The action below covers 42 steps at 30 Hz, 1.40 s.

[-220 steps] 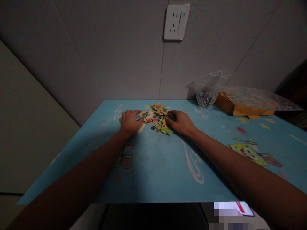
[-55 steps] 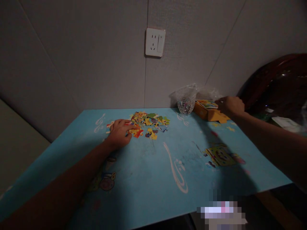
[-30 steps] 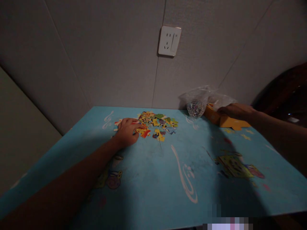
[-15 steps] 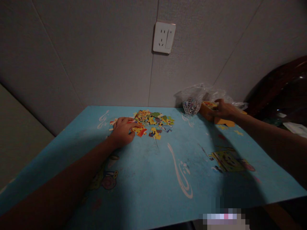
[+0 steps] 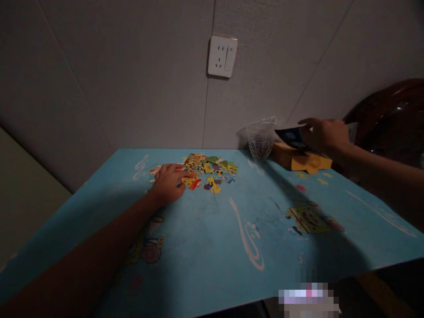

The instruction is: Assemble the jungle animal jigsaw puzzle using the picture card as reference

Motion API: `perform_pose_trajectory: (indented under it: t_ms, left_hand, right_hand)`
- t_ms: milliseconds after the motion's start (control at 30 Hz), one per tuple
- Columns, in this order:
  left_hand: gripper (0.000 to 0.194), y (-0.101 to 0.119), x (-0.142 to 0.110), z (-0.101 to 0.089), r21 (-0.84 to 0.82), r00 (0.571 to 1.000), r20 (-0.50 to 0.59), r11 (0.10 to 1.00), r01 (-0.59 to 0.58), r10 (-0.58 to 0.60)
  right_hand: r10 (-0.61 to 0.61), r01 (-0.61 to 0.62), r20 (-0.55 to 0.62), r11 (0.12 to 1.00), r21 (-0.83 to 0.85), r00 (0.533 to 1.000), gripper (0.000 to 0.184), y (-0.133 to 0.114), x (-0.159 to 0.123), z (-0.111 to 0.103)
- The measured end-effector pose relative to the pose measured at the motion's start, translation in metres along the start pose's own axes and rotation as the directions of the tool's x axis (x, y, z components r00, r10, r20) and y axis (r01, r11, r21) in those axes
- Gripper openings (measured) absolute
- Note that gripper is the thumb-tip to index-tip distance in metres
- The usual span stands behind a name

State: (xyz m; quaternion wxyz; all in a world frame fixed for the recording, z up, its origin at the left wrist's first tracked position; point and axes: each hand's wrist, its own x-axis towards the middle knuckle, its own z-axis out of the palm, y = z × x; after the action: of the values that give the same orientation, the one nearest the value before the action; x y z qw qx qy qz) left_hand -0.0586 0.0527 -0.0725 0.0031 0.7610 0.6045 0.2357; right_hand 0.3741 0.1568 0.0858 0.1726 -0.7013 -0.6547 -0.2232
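My left hand (image 5: 169, 183) lies spread on the left edge of a pile of jigsaw puzzle pieces (image 5: 207, 167), with red and yellow ones under and beside its fingers. Over at the right, my right hand (image 5: 326, 134) is raised above an orange-yellow cardboard box (image 5: 285, 154). Pinched in it is a thin, dark, printed sheet (image 5: 291, 137), part of which the hand covers. A flap (image 5: 311, 162) of the box hangs open toward me, and the inside is hidden from view.
A clear plastic bag (image 5: 260, 139) with small patterned contents stands left of the box, near the wall. The blue tabletop (image 5: 205, 238) carries printed cartoon figures. A white wall socket (image 5: 222, 56) sits above, and a dark red shiny object (image 5: 394, 119) stands beyond the right edge.
My right hand has risen from the box and now holds the dark sheet above it. Clear plastic behind the box no longer shows. My left hand has stayed on the pieces.
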Motion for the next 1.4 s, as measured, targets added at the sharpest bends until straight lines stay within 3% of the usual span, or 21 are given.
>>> perform_pose_trajectory:
  t_ms: [100, 200, 267, 300, 333, 400, 433, 500, 600, 700, 833, 933, 1100, 1167, 1267, 1333, 1400]
  left_hand:
    - [0.038, 0.003, 0.001, -0.004, -0.043, 0.996, -0.091, 0.999, -0.002, -0.002]
    - [0.032, 0.011, 0.003, -0.013, -0.271, 0.968, -0.248, 0.961, -0.045, -0.025]
    - [0.034, 0.018, 0.004, -0.020, -0.558, 0.961, -0.236, 0.830, -0.014, -0.143]
    - [0.040, 0.021, 0.004, -0.023, -0.715, 0.964, -0.158, 0.698, 0.038, -0.214]
    - [0.048, 0.024, 0.004, -0.026, -0.843, 0.964, -0.039, 0.527, 0.110, -0.263]
    - [0.066, 0.027, 0.004, -0.031, -0.948, 0.938, 0.222, 0.166, 0.271, -0.265]
    - [0.072, 0.027, 0.004, -0.033, -0.939, 0.916, 0.323, 0.037, 0.341, -0.238]
    - [0.075, 0.025, 0.004, -0.034, -0.902, 0.875, 0.431, -0.067, 0.427, -0.221]
    - [0.066, 0.019, 0.004, -0.031, -0.885, 0.860, 0.438, 0.044, 0.464, -0.264]
    - [0.076, 0.014, 0.003, -0.028, -0.885, 0.871, 0.403, 0.124, 0.449, -0.280]
    - [0.062, 0.016, -0.002, -0.031, -0.845, 0.863, 0.484, 0.179, 0.504, -0.145]
    - [0.048, 0.019, -0.004, -0.032, -0.840, 0.883, 0.465, 0.283, 0.463, -0.066]
    - [0.016, 0.017, 0.000, -0.022, -0.766, 0.944, 0.318, 0.564, 0.309, -0.085]
    - [0.017, 0.020, 0.001, -0.018, -0.793, 0.972, 0.225, 0.567, 0.222, -0.067]
    - [0.029, 0.026, 0.000, -0.018, -0.869, 0.991, 0.082, 0.479, 0.122, -0.104]
    - [0.033, 0.025, 0.002, -0.022, -0.882, 0.978, -0.028, 0.466, 0.073, -0.207]
    - [0.029, 0.016, 0.004, -0.028, -0.859, 0.922, -0.160, 0.510, 0.045, -0.352]
  right_hand:
    - [0.054, -0.060, -0.153, 0.998, -0.029, 0.987, 0.038, -0.018, -0.009, -0.047]
    - [-0.051, 0.099, -0.373, 0.989, 0.112, 0.927, 0.036, -0.048, -0.040, -0.080]
    - [-0.077, 0.247, -0.512, 0.929, 0.274, 0.855, 0.027, -0.074, -0.070, -0.083]
    - [-0.082, 0.360, -0.579, 0.850, 0.384, 0.811, 0.024, -0.089, -0.085, -0.078]
    - [-0.086, 0.491, -0.634, 0.714, 0.500, 0.769, 0.021, -0.103, -0.100, -0.069]
    - [-0.159, 0.653, -0.644, 0.342, 0.675, 0.749, 0.014, -0.132, -0.123, -0.042]
    - [-0.221, 0.648, -0.611, 0.189, 0.738, 0.760, 0.014, -0.144, -0.132, -0.027]
    - [-0.301, 0.516, -0.501, -0.032, 0.856, 0.812, 0.021, -0.161, -0.140, 0.003]
    - [-0.325, 0.262, -0.310, -0.183, 0.948, 0.894, 0.029, -0.168, -0.140, 0.036]
    - [-0.226, 0.105, -0.153, -0.208, 0.972, 0.962, 0.017, -0.159, -0.134, 0.052]
    - [-0.175, 0.047, -0.084, -0.207, 0.977, 0.981, 0.021, -0.153, -0.132, 0.055]
    - [-0.137, 0.103, -0.133, -0.206, 0.973, 0.982, 0.022, -0.155, -0.132, 0.053]
    - [-0.050, 0.148, -0.157, -0.158, 0.976, 0.986, 0.045, -0.155, -0.128, 0.052]
    - [-0.023, 0.141, -0.147, -0.161, 0.977, 0.989, 0.055, -0.156, -0.128, 0.055]
    - [-0.054, 0.083, -0.096, -0.201, 0.976, 0.994, 0.064, -0.159, -0.128, 0.063]
    - [-0.110, 0.010, -0.035, -0.219, 0.976, 0.993, 0.066, -0.161, -0.128, 0.070]
    - [-0.159, -0.046, 0.013, -0.201, 0.978, 0.987, 0.062, -0.163, -0.128, 0.076]
